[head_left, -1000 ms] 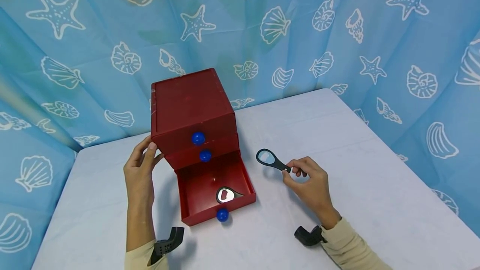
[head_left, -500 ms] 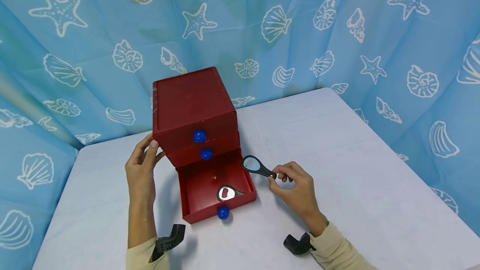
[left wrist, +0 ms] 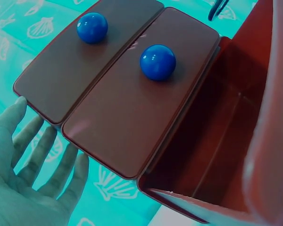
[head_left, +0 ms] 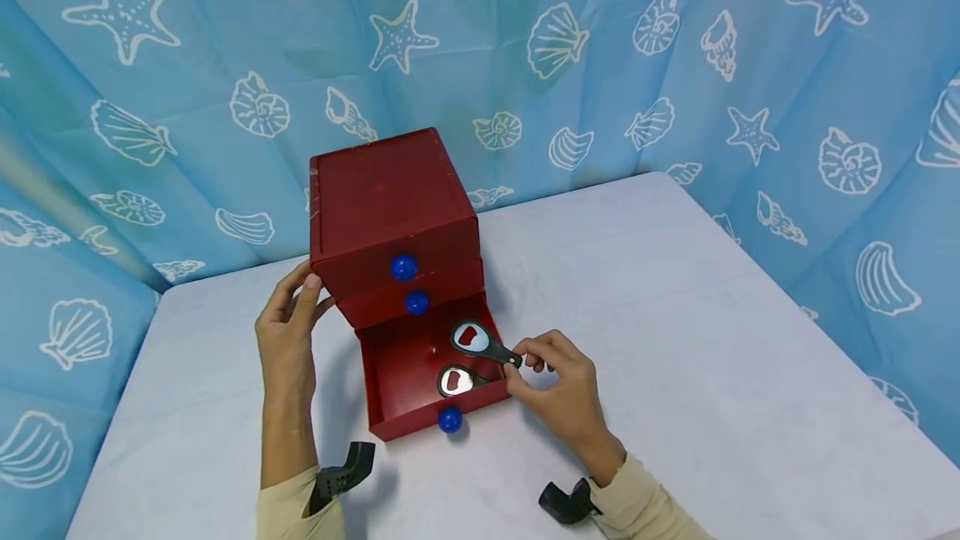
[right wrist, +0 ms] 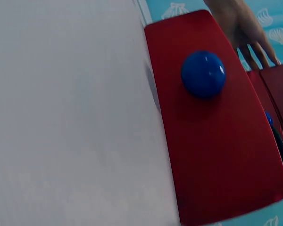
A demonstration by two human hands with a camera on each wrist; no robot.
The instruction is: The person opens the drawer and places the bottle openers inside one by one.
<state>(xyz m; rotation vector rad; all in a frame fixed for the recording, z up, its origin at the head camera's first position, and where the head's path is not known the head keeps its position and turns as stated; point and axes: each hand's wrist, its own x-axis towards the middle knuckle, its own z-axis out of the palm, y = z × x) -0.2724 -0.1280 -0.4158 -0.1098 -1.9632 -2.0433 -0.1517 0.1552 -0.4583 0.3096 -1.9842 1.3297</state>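
A red chest of drawers (head_left: 378, 190) with blue knobs stands on the table, its bottom drawer (head_left: 397, 423) pulled out. My right hand (head_left: 558, 382) pinches the handle end of a bottle opener (head_left: 483, 343), which has a dark rim and a shiny plate with a cutout. Its head is over the drawer's right part. Another bottle opener (head_left: 456, 380) lies inside, by the front wall, partly hidden by that wall. With fingers extended, my left hand (head_left: 288, 323) touches the chest's left side; in the left wrist view its fingertips (left wrist: 21, 101) are at the edges of the upper drawers.
White cloth covers the table (head_left: 675, 340). A blue curtain (head_left: 570, 48) with shell and starfish prints hangs behind it. The bottom drawer's blue knob (head_left: 450, 420) juts forward. Black wrist cameras sit on both sleeves, the right one (head_left: 566, 503) low over the table.
My right hand has moved left, bringing the held bottle opener from beside the chest to over the open drawer. My left hand stays against the chest's side.
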